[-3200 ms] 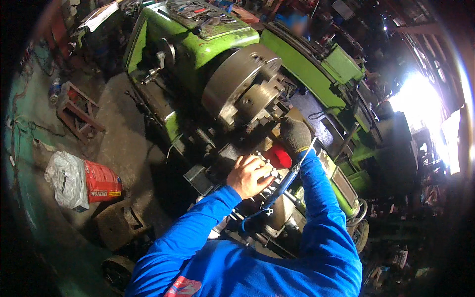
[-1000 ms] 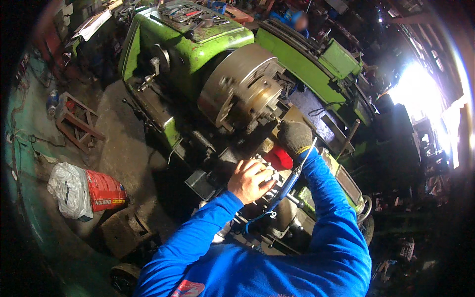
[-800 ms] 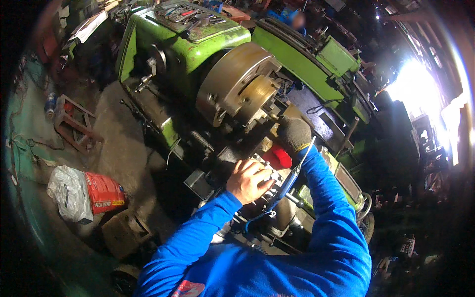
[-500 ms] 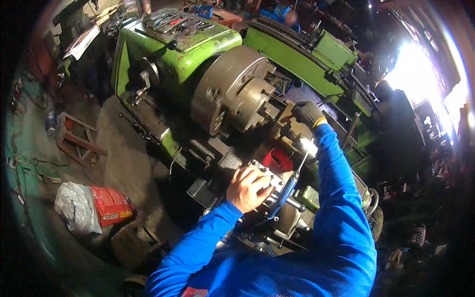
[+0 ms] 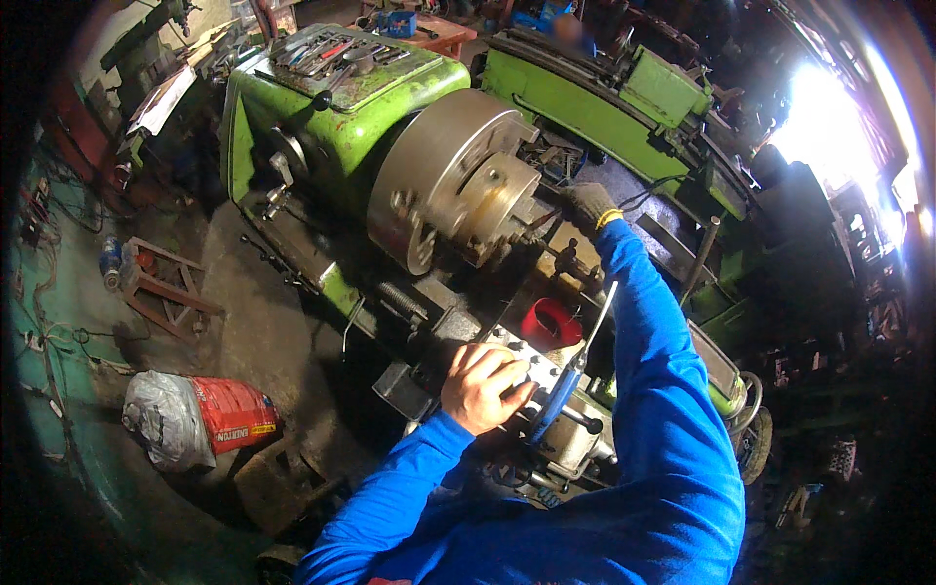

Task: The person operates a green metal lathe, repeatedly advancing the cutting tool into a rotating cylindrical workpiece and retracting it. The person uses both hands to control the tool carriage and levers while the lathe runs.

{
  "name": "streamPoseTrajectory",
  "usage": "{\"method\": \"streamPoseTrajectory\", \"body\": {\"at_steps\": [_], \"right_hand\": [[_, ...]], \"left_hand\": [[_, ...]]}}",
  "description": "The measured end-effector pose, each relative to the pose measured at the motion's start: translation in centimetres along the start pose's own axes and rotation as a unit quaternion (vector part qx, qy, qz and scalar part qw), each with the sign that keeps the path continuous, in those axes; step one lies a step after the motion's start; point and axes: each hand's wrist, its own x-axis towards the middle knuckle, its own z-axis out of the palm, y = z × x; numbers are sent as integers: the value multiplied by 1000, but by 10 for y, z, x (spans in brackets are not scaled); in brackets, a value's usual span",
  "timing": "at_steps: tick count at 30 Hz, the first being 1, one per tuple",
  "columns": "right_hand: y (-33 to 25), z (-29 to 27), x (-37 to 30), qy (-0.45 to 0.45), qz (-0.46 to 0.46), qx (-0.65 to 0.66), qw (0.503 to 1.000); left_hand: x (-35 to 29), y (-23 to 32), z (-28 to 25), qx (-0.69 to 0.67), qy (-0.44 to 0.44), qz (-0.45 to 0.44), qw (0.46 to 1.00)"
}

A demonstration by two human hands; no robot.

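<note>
One red container (image 5: 551, 328) sits between the left hand (image 5: 483, 388) and gloved right hand (image 5: 590, 208).

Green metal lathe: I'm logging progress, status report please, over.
Bare left hand on bolted grey metal block. Grey-gloved right hand beside round steel chuck, grip unclear. Red round container between hands.

- One bare left hand (image 5: 485, 388), one gloved right hand (image 5: 591, 207): two hands
- Two blue sleeves (image 5: 658, 366)
- One air gun (image 5: 559, 400)
- One chuck (image 5: 419, 161), with one round part (image 5: 502, 190) in it
- One red cup (image 5: 561, 334)
- Several bolts (image 5: 515, 344), partly hidden, so not countable
- One red sack (image 5: 234, 414), one pale bag (image 5: 166, 419)
- One brown stand (image 5: 175, 295)
- One blue bottle (image 5: 110, 261)
- One blue bin (image 5: 400, 23)
- One red table (image 5: 453, 35)
- Several tools (image 5: 331, 51) on one headstock (image 5: 405, 97), too small to count
</note>
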Motion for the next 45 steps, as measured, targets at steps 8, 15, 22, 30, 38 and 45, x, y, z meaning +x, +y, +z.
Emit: {"method": "streamPoseTrajectory", "body": {"at_steps": [8,15,22,30,38,45], "right_hand": [[11,8,-18,128,14,-64,990],[-47,-60,-30,-51,231,352,906],[-121,-62,-77,60,142,90,984],[-151,-80,-87,-33,-11,-56,998],[-167,-93,-77,-44,-38,-31,998],[-87,-64,-87,58,198,288,935]], "left_hand": [[4,3,-3,-8,4,3,1000],[-56,-47,-58,-23,149,-179,972],[-257,-302,-34,114,121,-493,854],[-278,-464,3,166,-157,-701,676],[-340,-550,19,-66,-30,-697,713],[-222,-486,-29,-215,88,-695,681]]}}
